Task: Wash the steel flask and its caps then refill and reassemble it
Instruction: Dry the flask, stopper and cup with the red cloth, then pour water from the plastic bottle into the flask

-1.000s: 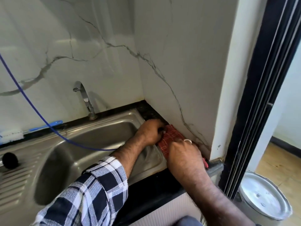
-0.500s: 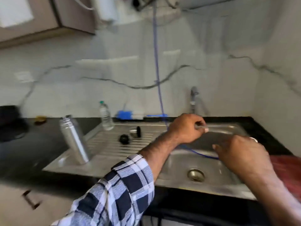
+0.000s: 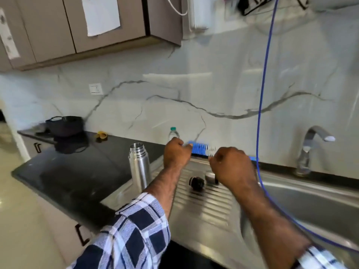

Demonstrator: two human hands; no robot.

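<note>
The steel flask [image 3: 139, 167] stands upright and uncapped at the left end of the sink's drainboard [image 3: 204, 206]. A black cap [image 3: 197, 183] lies on the ribbed drainboard. Beside it lies a steel cap [image 3: 209, 176], partly hidden by my right hand [image 3: 232, 167]. My left hand [image 3: 176, 153] hovers above the drainboard just right of the flask. Both hands show their backs with fingers curled, and I see nothing in either. A blue bottle brush [image 3: 201, 148] lies along the back ledge behind my hands.
A small plastic water bottle [image 3: 173, 133] stands at the wall behind my left hand. A blue hose [image 3: 261, 105] hangs down into the sink basin [image 3: 310, 202], with the tap [image 3: 308, 150] at the right. A black bag [image 3: 66, 126] sits on the dark counter [image 3: 73, 175] at far left.
My view has swung left from the red cloth at the sink's right corner to the drainboard. Both hands left the cloth and moved left, above the caps near the flask.
</note>
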